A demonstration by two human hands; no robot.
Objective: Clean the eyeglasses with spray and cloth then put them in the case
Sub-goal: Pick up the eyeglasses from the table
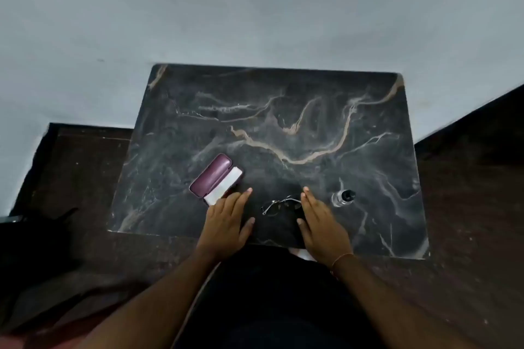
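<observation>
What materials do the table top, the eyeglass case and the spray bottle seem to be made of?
Table top: looks like dark polished marble or a marble-print laminate, judging by the pale veins. Eyeglass case: a smooth maroon shell, perhaps leatherette or plastic, with a pale lining. Spray bottle: clear body, likely plastic or glass, with a black cap.

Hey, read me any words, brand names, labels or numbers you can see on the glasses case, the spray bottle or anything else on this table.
No readable text anywhere in this view.
Glasses case: plain purple lid, no print visible.
Spray bottle: too small and blurred to tell whether it carries a label.
Eyeglasses: no marking can be made out.
Marble table: only veining, no lettering.
</observation>
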